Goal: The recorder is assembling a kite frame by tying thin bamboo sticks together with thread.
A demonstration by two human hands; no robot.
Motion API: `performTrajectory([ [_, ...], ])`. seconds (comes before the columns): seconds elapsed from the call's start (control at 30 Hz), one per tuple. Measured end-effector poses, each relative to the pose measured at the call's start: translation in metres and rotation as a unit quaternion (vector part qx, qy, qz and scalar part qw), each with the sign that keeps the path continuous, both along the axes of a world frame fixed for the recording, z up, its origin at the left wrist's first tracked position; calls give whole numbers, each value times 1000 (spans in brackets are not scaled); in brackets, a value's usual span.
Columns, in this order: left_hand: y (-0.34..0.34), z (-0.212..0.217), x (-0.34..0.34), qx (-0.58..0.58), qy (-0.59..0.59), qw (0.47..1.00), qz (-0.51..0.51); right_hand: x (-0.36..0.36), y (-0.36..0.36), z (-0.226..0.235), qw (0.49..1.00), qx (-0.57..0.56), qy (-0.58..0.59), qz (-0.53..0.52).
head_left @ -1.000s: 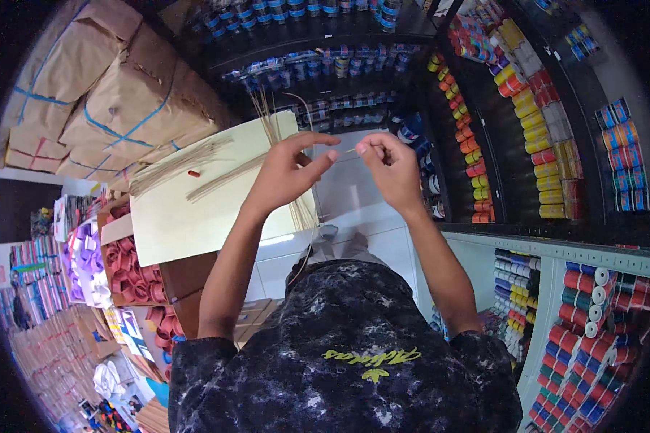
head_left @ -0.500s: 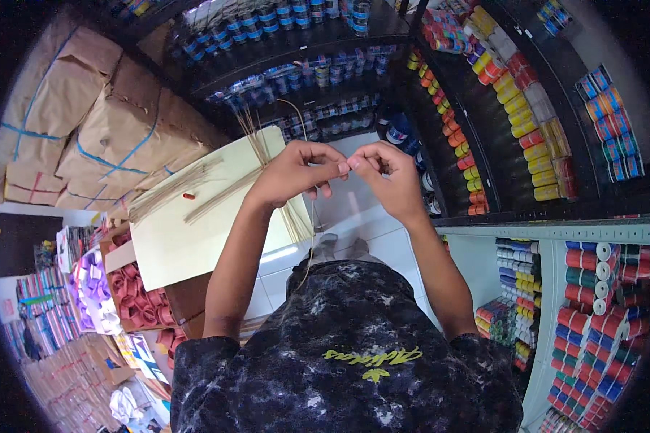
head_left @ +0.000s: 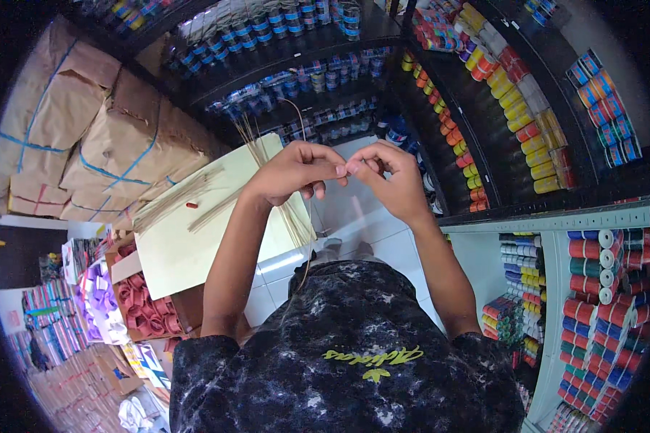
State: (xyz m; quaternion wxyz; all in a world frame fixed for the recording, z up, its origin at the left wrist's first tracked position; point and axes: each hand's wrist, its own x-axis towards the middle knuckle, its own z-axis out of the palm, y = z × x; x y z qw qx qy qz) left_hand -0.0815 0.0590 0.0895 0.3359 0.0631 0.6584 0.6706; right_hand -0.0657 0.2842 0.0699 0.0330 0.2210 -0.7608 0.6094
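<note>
Left hand [head_left: 296, 173]: centre of frame, fingers pinched on thin straw strands [head_left: 293, 216] hanging below it.
Right hand [head_left: 390, 180]: fingertips pinched against the left's.
Board [head_left: 195, 245]: pale, centre left, with loose strands.

Even bright light, sharp centre, fisheye-bent dark rim

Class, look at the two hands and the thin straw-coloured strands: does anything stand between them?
Nothing visible does. The left hand already grips the strands, and the right hand meets it fingertip to fingertip above them.
</note>
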Motion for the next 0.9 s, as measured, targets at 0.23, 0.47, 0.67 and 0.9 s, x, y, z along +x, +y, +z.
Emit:
performTrajectory([
  [0.23,5,12,-1,-31,20,999,-15,1,4,6,999,20,18,-21],
  [0.47,3,16,-3,-95,99,991,-9,0,18,1,999,-38,-18,-32],
  [0.67,3,21,-4,-97,111,989,-3,-3,27,-3,993,-58,37,-95],
  [0.9,3,17,-2,-106,120,987,-7,5,22,9,993,9,101,-52],
])
